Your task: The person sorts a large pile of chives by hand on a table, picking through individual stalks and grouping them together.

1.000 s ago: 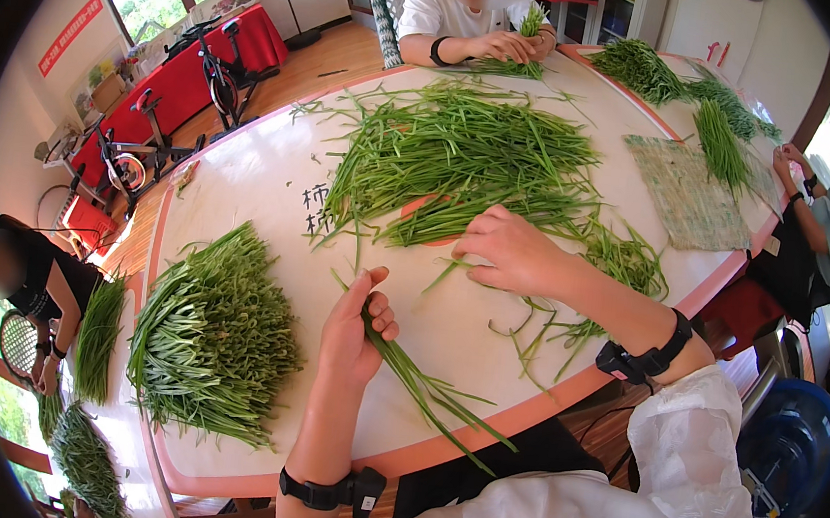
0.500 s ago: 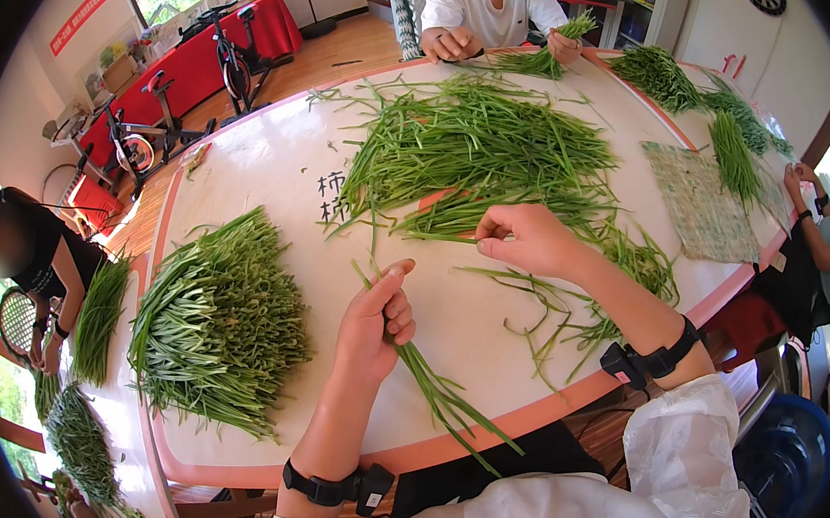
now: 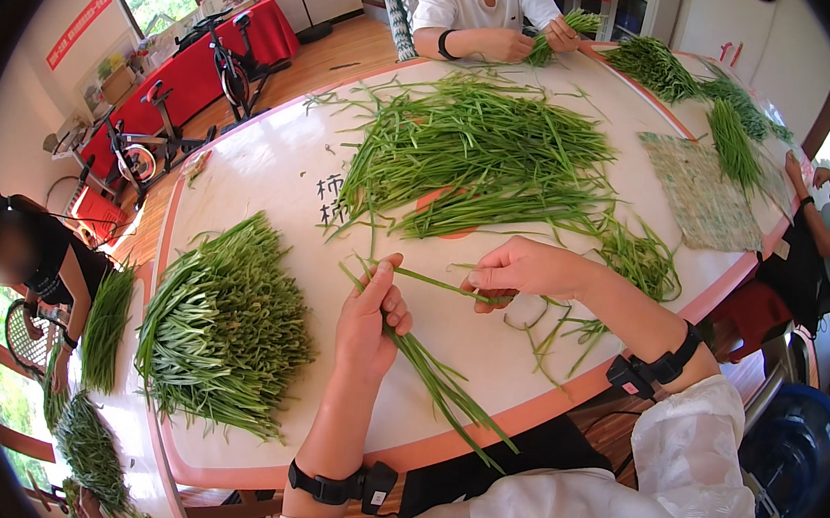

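Observation:
My left hand [image 3: 370,319] is closed round a thin bunch of green chive stalks [image 3: 439,384], whose long ends slant down to the right over the table's near edge. Their short tips poke out above the thumb. Pinched in my right hand [image 3: 514,274] is a single chive stalk [image 3: 430,281], stretched across to the left hand's fingertips. A large loose heap of chives [image 3: 484,152] lies beyond both hands. To the left sits a thick, neatly aligned pile of chives [image 3: 226,326].
Loose strands [image 3: 637,259] lie beside my right forearm. A green mottled mat [image 3: 699,195] rests at the table's right. Across from me a person [image 3: 486,14] holds a small bunch; other people work at left and right. A blue bin [image 3: 787,459] stands at lower right.
My right hand has come nearer and slightly down from the heap's edge, and a stalk now spans both hands. The person opposite has brought both hands together at their bunch.

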A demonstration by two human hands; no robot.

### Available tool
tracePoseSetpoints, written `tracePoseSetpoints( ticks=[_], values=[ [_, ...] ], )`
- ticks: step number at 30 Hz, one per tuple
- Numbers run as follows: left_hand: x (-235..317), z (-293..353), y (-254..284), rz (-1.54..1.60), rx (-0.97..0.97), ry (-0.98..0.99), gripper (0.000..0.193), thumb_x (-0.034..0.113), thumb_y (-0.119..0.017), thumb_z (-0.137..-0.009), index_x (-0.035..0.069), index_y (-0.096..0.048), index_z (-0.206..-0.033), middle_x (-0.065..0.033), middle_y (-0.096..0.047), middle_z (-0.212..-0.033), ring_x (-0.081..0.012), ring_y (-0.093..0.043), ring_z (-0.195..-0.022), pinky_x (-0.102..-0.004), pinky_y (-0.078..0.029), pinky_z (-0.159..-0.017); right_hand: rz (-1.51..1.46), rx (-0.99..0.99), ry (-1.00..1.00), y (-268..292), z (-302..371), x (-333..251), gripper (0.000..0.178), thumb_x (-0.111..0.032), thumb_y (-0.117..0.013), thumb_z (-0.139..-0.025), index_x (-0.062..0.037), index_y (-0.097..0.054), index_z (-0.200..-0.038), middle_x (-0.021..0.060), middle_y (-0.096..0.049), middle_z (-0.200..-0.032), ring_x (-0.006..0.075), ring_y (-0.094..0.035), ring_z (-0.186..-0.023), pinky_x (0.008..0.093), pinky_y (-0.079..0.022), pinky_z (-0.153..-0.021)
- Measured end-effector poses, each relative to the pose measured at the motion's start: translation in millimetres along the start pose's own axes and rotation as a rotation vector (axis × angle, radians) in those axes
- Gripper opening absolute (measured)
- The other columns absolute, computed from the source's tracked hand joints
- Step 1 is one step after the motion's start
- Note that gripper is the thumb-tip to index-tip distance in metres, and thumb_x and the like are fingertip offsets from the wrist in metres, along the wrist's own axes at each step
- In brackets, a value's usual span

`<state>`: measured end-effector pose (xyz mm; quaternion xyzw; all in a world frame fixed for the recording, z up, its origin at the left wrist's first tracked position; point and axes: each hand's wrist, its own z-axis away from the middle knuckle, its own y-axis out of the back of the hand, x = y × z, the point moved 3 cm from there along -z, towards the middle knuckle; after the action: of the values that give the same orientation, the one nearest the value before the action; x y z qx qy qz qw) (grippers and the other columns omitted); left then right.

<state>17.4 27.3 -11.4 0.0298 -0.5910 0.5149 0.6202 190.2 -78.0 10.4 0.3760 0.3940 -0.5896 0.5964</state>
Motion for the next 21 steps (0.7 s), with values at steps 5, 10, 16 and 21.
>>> tracePoseSetpoints(
  ticks=[5, 10, 16, 21],
  values=[
    [0, 1, 1, 0.005, 0.021, -0.009, 0.023, 0.023, -0.051, -0.090, 0.008, -0.050, -0.107, 0.0051, -0.032, -0.061, -0.0054, -0.030, -0.050, -0.0208, -0.029, -0.045, 0.164, 0.011, 0.081, -1, 5, 2, 0.021, -0.019, -0.061, -0.082, 0.0016, -0.064, -0.087, 0.0055, -0.065, -0.076, 0.0101, -0.061, -0.071, 0.0227, -0.047, -0.063],
    [-2, -2, 6, 0.057, 0.034, -0.038, 0.021, 0.023, -0.050, -0.090, 0.007, -0.051, -0.104, 0.0040, -0.037, -0.064, -0.0062, -0.036, -0.054, -0.0216, -0.032, -0.047, 0.412, 0.137, 0.152, -6, 14, -7, 0.019, -0.016, -0.063, -0.079, 0.0014, -0.065, -0.085, 0.0052, -0.066, -0.074, 0.0096, -0.061, -0.069, 0.0234, -0.047, -0.063],
    [-3, -5, 11, 0.070, 0.042, -0.102, 0.018, 0.022, -0.047, -0.091, 0.006, -0.052, -0.098, -0.0038, -0.053, -0.081, -0.0151, -0.053, -0.074, -0.0281, -0.046, -0.062, 0.447, 0.268, 0.191, -3, 16, -4, 0.018, -0.016, -0.060, -0.081, 0.0012, -0.063, -0.085, 0.0051, -0.065, -0.072, 0.0094, -0.061, -0.068, 0.0233, -0.048, -0.063],
    [-3, -5, 6, 0.190, -0.066, -0.076, 0.016, 0.020, -0.044, -0.092, 0.006, -0.051, -0.094, -0.0092, -0.059, -0.095, -0.0229, -0.057, -0.089, -0.0353, -0.049, -0.078, 0.024, 0.446, 0.260, 14, 11, 14, 0.017, -0.015, -0.056, -0.086, 0.0013, -0.060, -0.084, 0.0054, -0.064, -0.070, 0.0075, -0.061, -0.067, 0.0231, -0.048, -0.060]
  ],
)
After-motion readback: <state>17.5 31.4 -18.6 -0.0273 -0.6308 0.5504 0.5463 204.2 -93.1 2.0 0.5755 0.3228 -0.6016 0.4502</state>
